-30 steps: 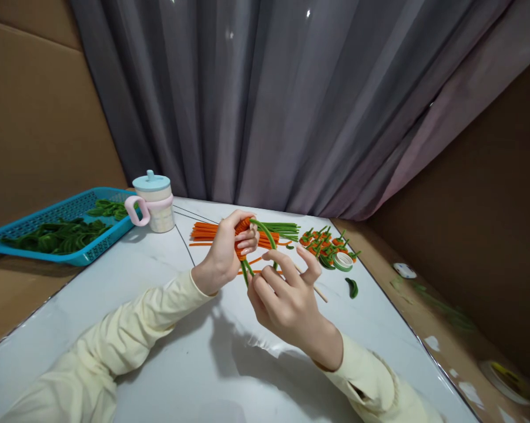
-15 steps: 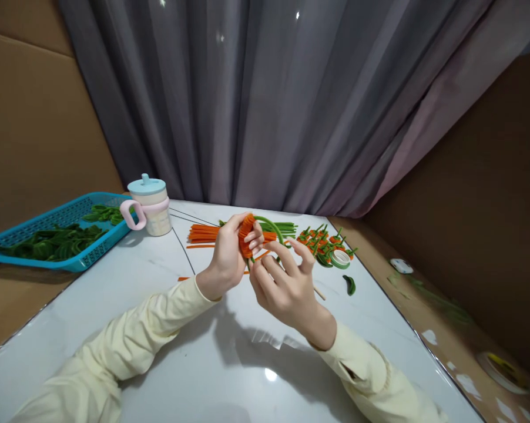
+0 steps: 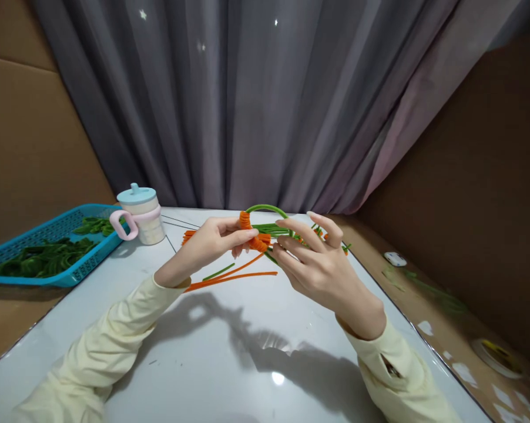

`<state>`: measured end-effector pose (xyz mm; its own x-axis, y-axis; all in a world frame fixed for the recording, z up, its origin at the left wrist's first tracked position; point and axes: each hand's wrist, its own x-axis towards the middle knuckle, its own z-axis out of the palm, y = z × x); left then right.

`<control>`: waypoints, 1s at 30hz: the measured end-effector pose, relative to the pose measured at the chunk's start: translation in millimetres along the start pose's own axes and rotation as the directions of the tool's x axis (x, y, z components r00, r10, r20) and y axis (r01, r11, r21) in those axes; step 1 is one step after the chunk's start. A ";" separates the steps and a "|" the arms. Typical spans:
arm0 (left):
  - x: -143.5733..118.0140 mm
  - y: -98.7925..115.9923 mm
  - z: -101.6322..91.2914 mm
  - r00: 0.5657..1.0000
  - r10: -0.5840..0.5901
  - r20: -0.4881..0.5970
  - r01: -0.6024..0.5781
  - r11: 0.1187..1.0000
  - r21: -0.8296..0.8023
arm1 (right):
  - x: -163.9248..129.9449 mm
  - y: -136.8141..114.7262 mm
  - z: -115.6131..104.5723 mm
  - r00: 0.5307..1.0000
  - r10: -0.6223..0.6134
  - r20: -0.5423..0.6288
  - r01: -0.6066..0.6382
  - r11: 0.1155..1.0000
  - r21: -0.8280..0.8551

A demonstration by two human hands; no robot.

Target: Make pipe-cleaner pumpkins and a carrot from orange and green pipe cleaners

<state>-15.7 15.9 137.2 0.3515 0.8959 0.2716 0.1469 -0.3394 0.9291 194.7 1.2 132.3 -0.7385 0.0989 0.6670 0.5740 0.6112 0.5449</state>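
My left hand [image 3: 212, 244] pinches an orange pipe-cleaner coil [image 3: 252, 234] above the white table [image 3: 212, 352]. A green pipe cleaner [image 3: 267, 209] arches up from the coil and over to my right hand [image 3: 320, 267], whose fingers grip its other end beside the coil. Long orange tails [image 3: 230, 277] of the piece trail down to the tabletop. Behind my hands lie a bundle of straight green and orange pipe cleaners [image 3: 271, 229] and some finished orange-and-green pieces, mostly hidden by my right hand.
A blue basket [image 3: 36, 249] with green leaf shapes sits at the far left, partly off the table. A lidded cup with a pink handle [image 3: 139, 214] stands next to it. Grey curtain hangs behind; cardboard walls and a brown surface with tape rolls flank the right.
Both hands rose off the table and moved apart a little. The green pipe cleaner now arches in a wider loop above the orange coil, and the orange tails hang free.
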 end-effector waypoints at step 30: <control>-2.2 -10.1 22.5 0.980 0.087 -0.177 -0.143 0.932 -0.332 | 9.0 -13.6 -3.1 0.988 0.157 0.000 -0.156 0.984 -0.084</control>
<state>2.8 11.0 121.6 0.1936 0.8994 0.3918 -0.2202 -0.3494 0.9107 181.4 -8.6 132.5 -0.6394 0.1940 0.7440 0.7101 0.5201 0.4746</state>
